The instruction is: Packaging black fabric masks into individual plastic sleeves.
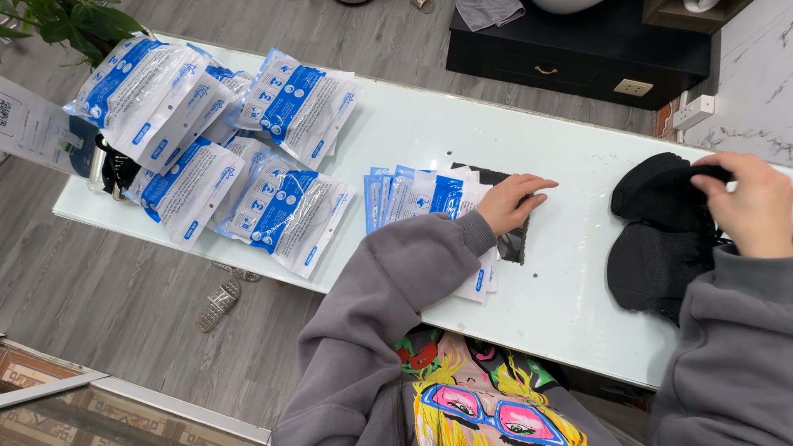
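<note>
My left hand (514, 201) lies flat, fingers together, on a stack of flat blue-and-white empty pouches (417, 196) in the middle of the white table (562, 289). A dark flat piece (512, 241) shows under the hand and the top pouch. My right hand (747, 202) grips the top of a pile of black knitted items (661, 231) at the right end of the table. Both arms wear grey sleeves.
Several filled blue-and-white packages (248, 149) are heaped at the table's left end. A green plant (70, 21) and a printed card (37, 124) stand at far left. A black cabinet (578, 45) stands behind the table. Transparent sandals (221, 299) lie on the wood floor.
</note>
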